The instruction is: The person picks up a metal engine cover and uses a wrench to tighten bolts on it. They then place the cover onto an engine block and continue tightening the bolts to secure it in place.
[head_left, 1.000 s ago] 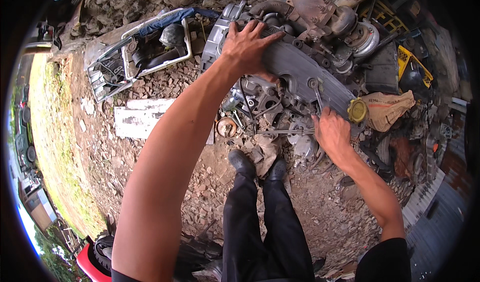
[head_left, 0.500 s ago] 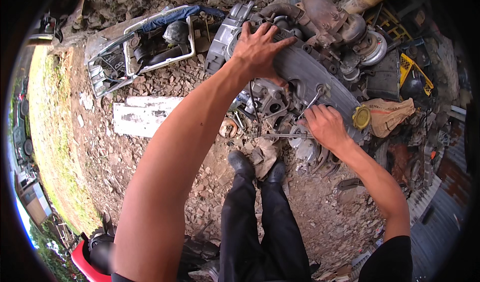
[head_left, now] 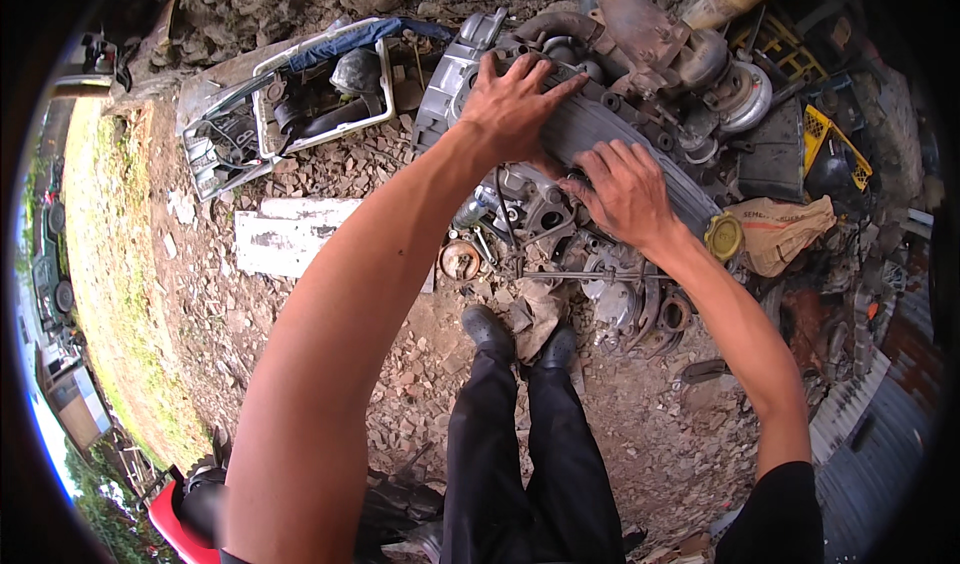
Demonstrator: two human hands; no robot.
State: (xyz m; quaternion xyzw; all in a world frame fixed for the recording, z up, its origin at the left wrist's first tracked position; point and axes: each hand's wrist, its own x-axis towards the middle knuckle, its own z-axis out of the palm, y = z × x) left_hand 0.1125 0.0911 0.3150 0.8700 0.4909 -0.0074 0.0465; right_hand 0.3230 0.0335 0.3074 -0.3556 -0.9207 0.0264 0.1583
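A long grey ribbed engine cover [head_left: 580,129] lies across a grimy engine in front of me. My left hand [head_left: 512,109] rests on its upper left part, fingers spread, the thumb down at the near edge. Farther right along that edge is my right hand [head_left: 628,192], fingers bent over the cover. Its thumb and forefinger come close together around a small dark spot that I cannot make out. A yellow cap [head_left: 723,236] sits at the cover's right end. Metal engine parts [head_left: 548,216] show below the near edge.
A rusty turbocharger [head_left: 645,34] stands behind the cover. To the left are a white-rimmed bin [head_left: 345,119] of parts and a white worn board [head_left: 290,236]. A thin metal rod [head_left: 590,275] lies before the engine, near a wrench [head_left: 485,246]. Rubble covers the ground at my shoes.
My right hand has moved up and left onto the cover's near edge, toward my left hand. The shiny wrench it held no longer shows. My left hand has stayed in place.
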